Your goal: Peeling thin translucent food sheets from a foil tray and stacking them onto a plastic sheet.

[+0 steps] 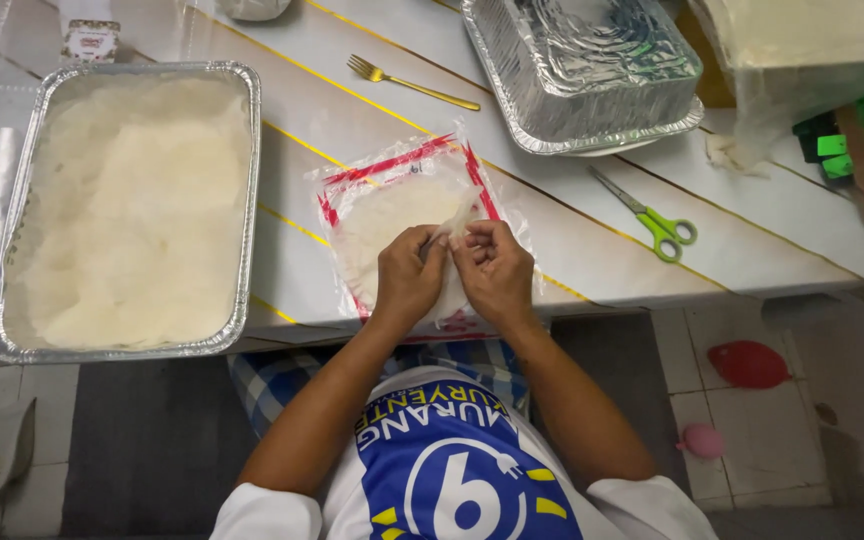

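As I look down from the head camera, both hands meet over a packet at the table edge.
Left hand: my left hand (407,280) is curled, fingers pinched on a thin white wrapper (449,225) at its top edge.
Right hand: my right hand (495,270) is curled the same way, fingertips pinching the same wrapper just beside the left; the two hands touch.
Wrapper: a pale, round, floppy sheet, partly lifted off the stack beneath, one corner raised between my fingers.
Packet: a clear plastic packet (392,190) with red edging lies flat on the table, holding the round white stack; it sits right under my hands.
Left tray: a foil tray (252,150) well left of the packet is filled with loose white sheets.
Far tray: an empty foil tray (592,70) stands beyond the packet, to the right.
Fork: a gold fork (407,82) lies between the two trays.
Scissors: green-handled scissors (657,222) lie right of the packet, apart from it.
Table: a white striped table (772,230) bears all of it.
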